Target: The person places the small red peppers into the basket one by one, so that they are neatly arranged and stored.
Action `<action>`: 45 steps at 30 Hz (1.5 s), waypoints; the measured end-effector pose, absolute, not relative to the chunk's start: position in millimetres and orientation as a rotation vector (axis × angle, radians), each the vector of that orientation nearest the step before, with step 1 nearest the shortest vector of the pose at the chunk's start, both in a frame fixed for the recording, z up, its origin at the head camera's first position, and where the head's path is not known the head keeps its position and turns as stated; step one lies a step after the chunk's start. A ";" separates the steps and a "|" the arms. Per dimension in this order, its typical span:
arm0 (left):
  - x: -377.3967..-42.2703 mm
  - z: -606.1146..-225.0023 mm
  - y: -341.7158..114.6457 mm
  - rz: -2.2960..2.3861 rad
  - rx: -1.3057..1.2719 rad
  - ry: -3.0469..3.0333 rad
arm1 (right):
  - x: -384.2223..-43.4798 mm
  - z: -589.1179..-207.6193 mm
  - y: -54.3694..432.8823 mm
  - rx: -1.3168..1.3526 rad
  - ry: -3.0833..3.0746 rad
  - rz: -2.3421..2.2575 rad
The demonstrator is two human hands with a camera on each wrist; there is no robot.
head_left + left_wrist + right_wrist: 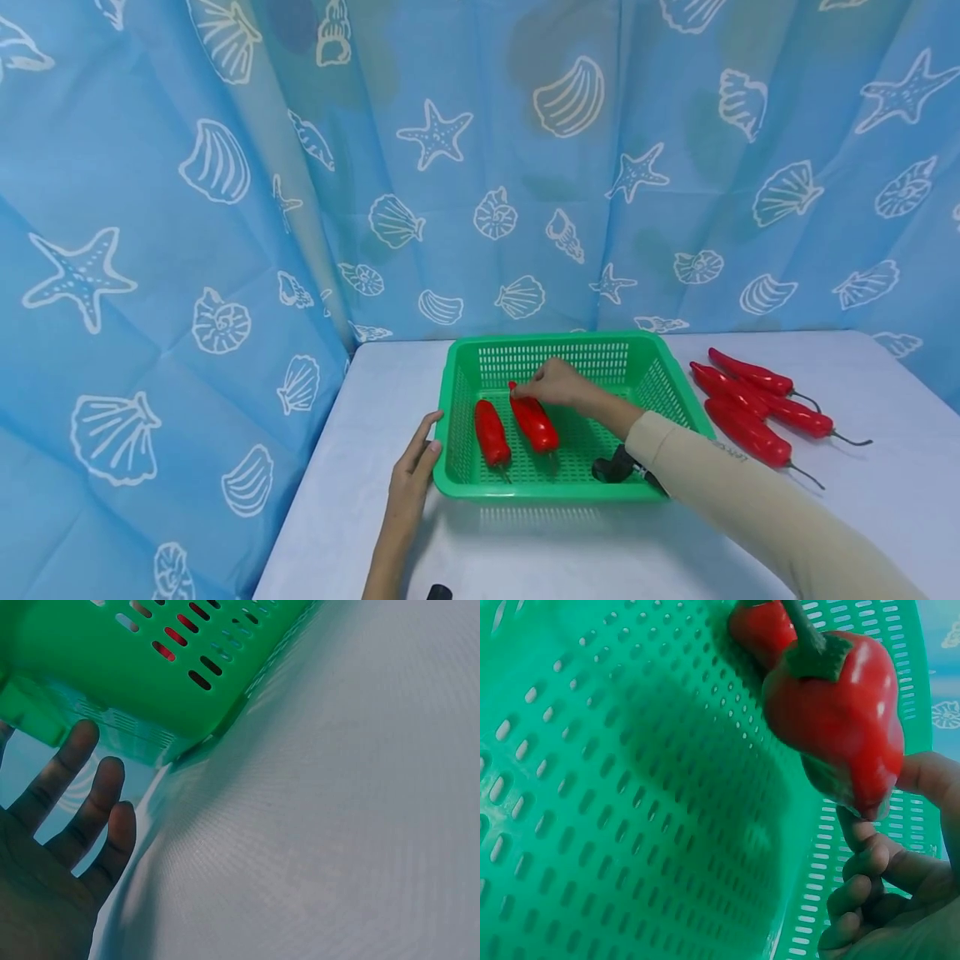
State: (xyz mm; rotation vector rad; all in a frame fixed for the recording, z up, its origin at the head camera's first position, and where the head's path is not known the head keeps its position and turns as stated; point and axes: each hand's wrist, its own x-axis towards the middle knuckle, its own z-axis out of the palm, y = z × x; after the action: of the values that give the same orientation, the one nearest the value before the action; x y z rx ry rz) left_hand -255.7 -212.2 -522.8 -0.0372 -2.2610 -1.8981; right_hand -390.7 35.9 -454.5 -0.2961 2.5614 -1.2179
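Note:
Inside a green plastic basket (551, 492), my right hand (558, 385) pinches a long red chili pepper (534, 427) by its tapered tip. In the right wrist view the pepper (840, 712) tilts with its green stem end toward the camera, and the thumb and fingers (922, 776) close at its tip. A second red pepper (491, 433) lies on the basket floor to the left, its stem toward me. My left hand (411, 471) is at the basket's left side, fingers extended at the rim; its spread fingers (105, 787) show in the left wrist view.
Several red peppers (757, 425) with stems lie in a cluster on the white-covered table (375, 400), right of the basket. A blue curtain (480, 167) with shell and starfish prints stands behind the table and along its left. A black device (613, 468) sits at my right wrist.

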 end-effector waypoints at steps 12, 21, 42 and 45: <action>-256.2 -522.9 -213.5 -1.877 -0.048 -2.268 | -396.9 -461.1 27.2 -0.308 2.532 -1.219; -255.7 -521.1 -213.3 -1.859 -0.059 -2.275 | -397.4 -462.6 25.9 -0.307 2.531 -1.219; -254.9 -522.8 -211.4 -1.851 -0.028 -2.265 | -397.0 -474.1 24.8 -0.290 2.528 -1.133; -254.6 -522.9 -211.2 -1.857 -0.028 -2.262 | -398.6 -471.7 26.9 -0.303 2.527 -1.091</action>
State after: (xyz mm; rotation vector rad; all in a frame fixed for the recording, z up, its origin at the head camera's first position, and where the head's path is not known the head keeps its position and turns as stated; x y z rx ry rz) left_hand -254.6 -211.2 -522.9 -0.0284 -2.2623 -1.8572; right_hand -398.6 26.9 -471.7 -0.3029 2.5274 -1.0911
